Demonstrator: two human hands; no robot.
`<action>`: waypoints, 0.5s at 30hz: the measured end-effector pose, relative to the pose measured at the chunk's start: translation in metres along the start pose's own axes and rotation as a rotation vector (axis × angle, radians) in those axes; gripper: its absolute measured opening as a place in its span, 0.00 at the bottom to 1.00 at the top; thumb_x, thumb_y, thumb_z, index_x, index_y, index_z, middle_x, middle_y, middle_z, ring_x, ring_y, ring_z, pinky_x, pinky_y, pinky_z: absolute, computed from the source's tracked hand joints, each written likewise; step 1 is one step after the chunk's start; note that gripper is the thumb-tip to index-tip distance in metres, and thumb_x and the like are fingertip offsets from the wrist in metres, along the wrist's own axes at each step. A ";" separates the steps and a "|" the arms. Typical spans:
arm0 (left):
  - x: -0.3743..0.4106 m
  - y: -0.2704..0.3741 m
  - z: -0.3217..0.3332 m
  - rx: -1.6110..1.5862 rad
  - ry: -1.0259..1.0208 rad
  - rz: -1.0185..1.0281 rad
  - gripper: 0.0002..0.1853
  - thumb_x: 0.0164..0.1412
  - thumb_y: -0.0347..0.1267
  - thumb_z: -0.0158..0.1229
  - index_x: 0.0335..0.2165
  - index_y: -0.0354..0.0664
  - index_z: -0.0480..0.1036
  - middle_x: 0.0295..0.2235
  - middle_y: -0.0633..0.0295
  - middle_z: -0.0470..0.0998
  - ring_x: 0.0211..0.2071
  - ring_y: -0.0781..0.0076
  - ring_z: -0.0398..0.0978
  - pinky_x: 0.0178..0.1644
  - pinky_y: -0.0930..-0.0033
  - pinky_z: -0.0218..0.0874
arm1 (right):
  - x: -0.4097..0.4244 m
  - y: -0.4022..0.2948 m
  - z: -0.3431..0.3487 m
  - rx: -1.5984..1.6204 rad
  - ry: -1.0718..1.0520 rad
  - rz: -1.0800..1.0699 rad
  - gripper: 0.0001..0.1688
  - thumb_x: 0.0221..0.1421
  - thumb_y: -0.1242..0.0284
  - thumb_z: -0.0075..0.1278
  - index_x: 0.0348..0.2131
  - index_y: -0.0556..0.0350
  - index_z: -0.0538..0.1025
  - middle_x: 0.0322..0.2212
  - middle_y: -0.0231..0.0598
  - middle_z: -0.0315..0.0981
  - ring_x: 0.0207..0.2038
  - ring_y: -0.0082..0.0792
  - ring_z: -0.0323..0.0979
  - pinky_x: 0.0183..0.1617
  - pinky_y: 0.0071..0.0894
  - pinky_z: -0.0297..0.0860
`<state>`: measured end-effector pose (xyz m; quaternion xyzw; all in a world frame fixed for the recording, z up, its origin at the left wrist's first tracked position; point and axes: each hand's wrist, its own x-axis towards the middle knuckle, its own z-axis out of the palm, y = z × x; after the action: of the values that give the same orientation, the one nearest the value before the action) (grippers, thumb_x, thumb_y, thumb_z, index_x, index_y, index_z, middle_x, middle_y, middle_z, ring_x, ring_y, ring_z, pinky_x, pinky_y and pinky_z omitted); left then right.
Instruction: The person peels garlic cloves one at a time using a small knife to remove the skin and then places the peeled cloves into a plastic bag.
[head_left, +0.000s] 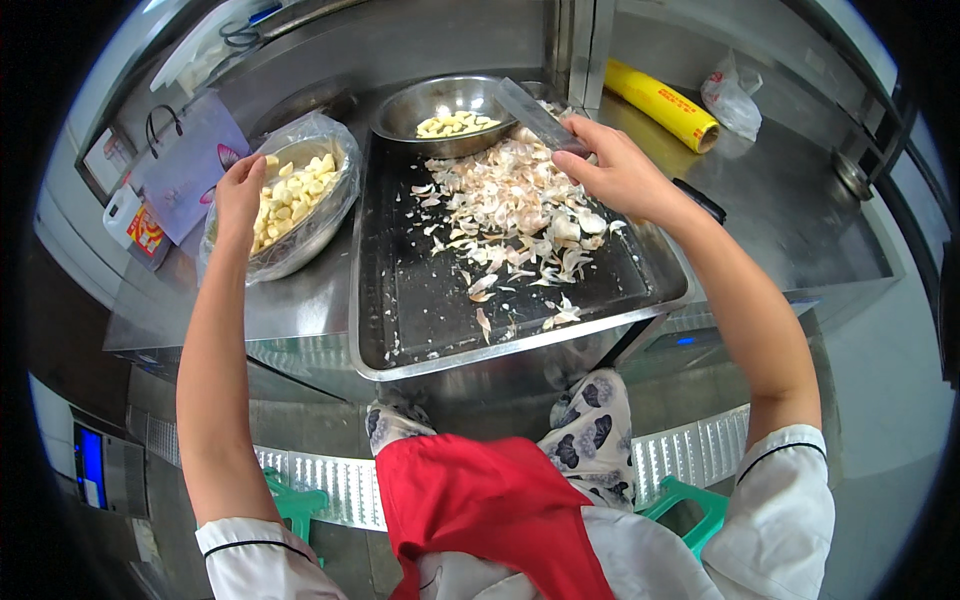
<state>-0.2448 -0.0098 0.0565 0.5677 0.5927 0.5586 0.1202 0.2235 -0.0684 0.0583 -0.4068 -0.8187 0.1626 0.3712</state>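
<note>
My right hand (619, 169) grips a wide-bladed knife, probably a cleaver (534, 112), above a heap of papery garlic skins (517, 195). The skins spread over a dark rectangular metal tray (405, 315). At the left, my left hand (240, 196) is over the near-left rim of a metal bowl (315, 251) lined with clear plastic. Peeled garlic cloves (289, 199) fill this bowl. One clove shows by the left fingertips; whether they hold it is hidden. Behind the tray's heap stands a steel bowl (390, 116) with fewer cloves (457, 125) in it.
A yellow roll (660, 105) and a tied white plastic bag (731, 97) lie on the steel counter (810, 225) at right. A dark object (699, 201) sits beside my right forearm. A pale paper bag (187, 165) and a plastic jug (136, 225) stand at far left.
</note>
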 end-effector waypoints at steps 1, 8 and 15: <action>-0.002 0.000 -0.002 0.127 0.017 0.015 0.15 0.61 0.34 0.51 0.40 0.33 0.74 0.37 0.61 0.77 0.38 0.76 0.72 0.45 0.73 0.62 | -0.003 -0.003 0.001 0.001 0.017 -0.026 0.14 0.57 0.68 0.48 0.39 0.59 0.67 0.25 0.33 0.69 0.23 0.20 0.65 0.26 0.23 0.64; -0.128 0.072 0.061 -0.237 -0.386 0.283 0.15 0.65 0.34 0.45 0.28 0.35 0.73 0.30 0.63 0.75 0.36 0.77 0.70 0.46 0.74 0.58 | -0.030 -0.011 -0.006 0.060 -0.020 0.011 0.13 0.59 0.70 0.45 0.40 0.61 0.65 0.24 0.31 0.66 0.24 0.20 0.62 0.27 0.22 0.62; -0.200 0.106 0.095 -0.052 -0.834 0.378 0.13 0.61 0.31 0.49 0.26 0.31 0.74 0.28 0.58 0.75 0.32 0.71 0.71 0.38 0.71 0.61 | -0.048 -0.017 -0.016 -0.311 -0.124 -0.010 0.10 0.56 0.77 0.42 0.40 0.60 0.67 0.24 0.49 0.69 0.27 0.45 0.67 0.32 0.40 0.62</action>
<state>-0.0483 -0.1498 0.0100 0.8390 0.3653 0.3094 0.2586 0.2450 -0.1169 0.0559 -0.4443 -0.8575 0.0568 0.2533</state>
